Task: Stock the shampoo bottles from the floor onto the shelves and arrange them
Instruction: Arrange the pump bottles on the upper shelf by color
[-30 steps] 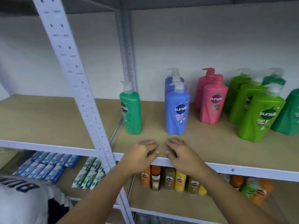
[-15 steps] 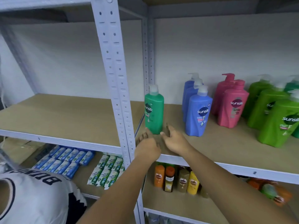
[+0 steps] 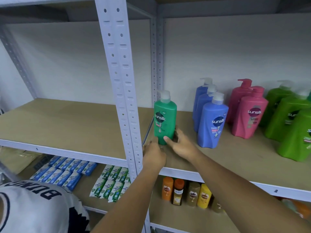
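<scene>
A dark green Sunsilk pump bottle stands upright near the left end of the right-hand shelf board. My right hand grips its base, thumb on the front and fingers round the right side. My left hand reaches in beside the post, and its fingertips touch the bottle's lower left edge. To the right stand three blue bottles, two pink bottles and several light green bottles, all upright in rows.
A perforated white upright post stands just left of my left hand. The left shelf board holds nothing. Below are small orange and yellow bottles and blue and green sachets. Another person's white shirt is at lower left.
Both hands left the shelf's front edge and reached forward to the dark green bottle; my right hand took hold of its base. The view shifted left and closer.
</scene>
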Motion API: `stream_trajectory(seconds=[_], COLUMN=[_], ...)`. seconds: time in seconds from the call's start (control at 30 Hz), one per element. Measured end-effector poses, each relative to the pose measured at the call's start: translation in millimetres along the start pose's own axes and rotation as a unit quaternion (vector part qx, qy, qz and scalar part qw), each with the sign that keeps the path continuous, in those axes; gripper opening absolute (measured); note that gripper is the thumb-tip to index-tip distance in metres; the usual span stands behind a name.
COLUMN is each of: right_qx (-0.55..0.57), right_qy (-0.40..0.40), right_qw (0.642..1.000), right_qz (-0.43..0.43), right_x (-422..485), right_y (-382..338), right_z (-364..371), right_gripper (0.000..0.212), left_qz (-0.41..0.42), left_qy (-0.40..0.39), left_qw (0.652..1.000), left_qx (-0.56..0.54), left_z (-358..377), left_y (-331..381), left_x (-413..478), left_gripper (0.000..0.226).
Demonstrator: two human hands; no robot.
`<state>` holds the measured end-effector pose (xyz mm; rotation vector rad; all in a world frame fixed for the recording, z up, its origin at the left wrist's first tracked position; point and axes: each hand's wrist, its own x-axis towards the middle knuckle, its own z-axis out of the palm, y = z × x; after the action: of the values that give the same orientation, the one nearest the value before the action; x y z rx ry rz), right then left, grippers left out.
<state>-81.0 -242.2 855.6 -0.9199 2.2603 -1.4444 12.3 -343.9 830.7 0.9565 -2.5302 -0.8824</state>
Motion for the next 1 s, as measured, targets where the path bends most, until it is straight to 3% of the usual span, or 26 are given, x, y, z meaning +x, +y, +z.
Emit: stream_trajectory(seconds=[0.3, 0.5, 0.7, 1.0], right_qx=[-0.008, 0.004, 0.013, 0.06], right_qy=[0.083, 0.103, 0.103, 0.101], right_qw=[0.996, 0.995, 0.995, 0.993], right_qz=[-0.013, 0.0, 0.007, 0.021], right_x=[6.2, 9.1, 7.8, 5.5], right_y=[16.0, 18.6, 19.3, 18.5], right_z=[3.1, 1.0, -1.5, -2.2], right_gripper=[0.066, 0.047, 0.044, 0.042], left_qz=[0.021, 0.001, 0.014, 0.007], left_qy=[-0.002, 0.017, -0.004, -0.006], left_qw=[1.0, 1.0, 1.0, 0.999], left_qx=[0.009, -0.017, 0.013, -0.046], left_z=[3.6, 6.1, 1.5, -1.3], left_y=[6.2, 8.3, 14.1, 10.3], left_x=[15.6, 16.7, 14.0, 13.0], left_gripper=[0.026, 0.037, 0.08, 0.063])
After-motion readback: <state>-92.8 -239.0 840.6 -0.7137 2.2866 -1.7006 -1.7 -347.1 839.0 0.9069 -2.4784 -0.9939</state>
